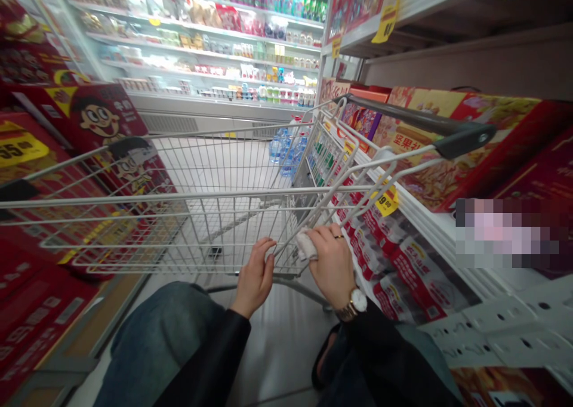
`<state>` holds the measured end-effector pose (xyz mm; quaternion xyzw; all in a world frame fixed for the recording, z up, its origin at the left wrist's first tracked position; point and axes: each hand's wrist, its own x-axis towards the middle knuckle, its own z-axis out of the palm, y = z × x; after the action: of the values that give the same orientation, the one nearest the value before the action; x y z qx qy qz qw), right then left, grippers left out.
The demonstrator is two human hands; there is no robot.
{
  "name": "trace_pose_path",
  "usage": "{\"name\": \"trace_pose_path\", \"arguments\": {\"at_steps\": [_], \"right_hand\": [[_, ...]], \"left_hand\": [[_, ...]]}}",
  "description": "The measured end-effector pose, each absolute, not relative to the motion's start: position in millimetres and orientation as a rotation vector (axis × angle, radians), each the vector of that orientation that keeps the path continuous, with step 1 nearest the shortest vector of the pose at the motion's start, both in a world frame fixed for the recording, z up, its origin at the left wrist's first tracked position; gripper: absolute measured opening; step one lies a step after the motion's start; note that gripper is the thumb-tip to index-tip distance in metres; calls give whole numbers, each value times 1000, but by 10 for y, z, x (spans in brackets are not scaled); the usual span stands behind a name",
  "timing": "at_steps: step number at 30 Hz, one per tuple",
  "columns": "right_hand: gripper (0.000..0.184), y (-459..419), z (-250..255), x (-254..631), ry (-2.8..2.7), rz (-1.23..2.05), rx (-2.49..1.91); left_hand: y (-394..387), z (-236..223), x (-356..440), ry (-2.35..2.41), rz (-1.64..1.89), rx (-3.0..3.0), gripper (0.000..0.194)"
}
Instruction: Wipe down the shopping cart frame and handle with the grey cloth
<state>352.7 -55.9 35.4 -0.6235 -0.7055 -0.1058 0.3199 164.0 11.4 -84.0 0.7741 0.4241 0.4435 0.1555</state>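
By the wire cart [215,197], right fingers [321,235] clasp a crumpled wad [307,246], left fingers [258,252] half-curled.

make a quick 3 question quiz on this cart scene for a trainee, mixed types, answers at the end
1. Short answer: which hand holds the crumpled white cloth or tissue?
2. True or false: the round, white-faced wristwatch is on the left wrist.
3. Multiple choice: what can be seen past the silver-grey wire shopping cart, near the foot of the right-hand shelving?
a) a green plastic bucket
b) clear blue plastic bottles
c) a brown wooden stool

Key: 1. The right hand. 2. False; it is on the right one. 3. b
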Motion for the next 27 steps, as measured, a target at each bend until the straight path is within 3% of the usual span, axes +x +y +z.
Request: {"name": "trace_pose_path", "arguments": {"at_steps": [4,11,19,23,27], "right_hand": [[43,-556,360,3592,-1848,-232,-1603],[45,-638,586,3766,-1632,-441,-1452],[39,-522,288,3463,-1944,-194,-1652],[44,-606,463,3642,-1719,-338,-1517],[37,-633,552,3692,-1540,-444,-1424]], "left_hand": [[114,-837,1634,1191,1290,2226,34],[110,-834,1641,1205,1279,2212,34],[106,-819,1641,1197,1292,2232,35],[110,-845,1638,1199,1299,2232,34],[100,-845,1660,1208,1294,2221,35]]}}
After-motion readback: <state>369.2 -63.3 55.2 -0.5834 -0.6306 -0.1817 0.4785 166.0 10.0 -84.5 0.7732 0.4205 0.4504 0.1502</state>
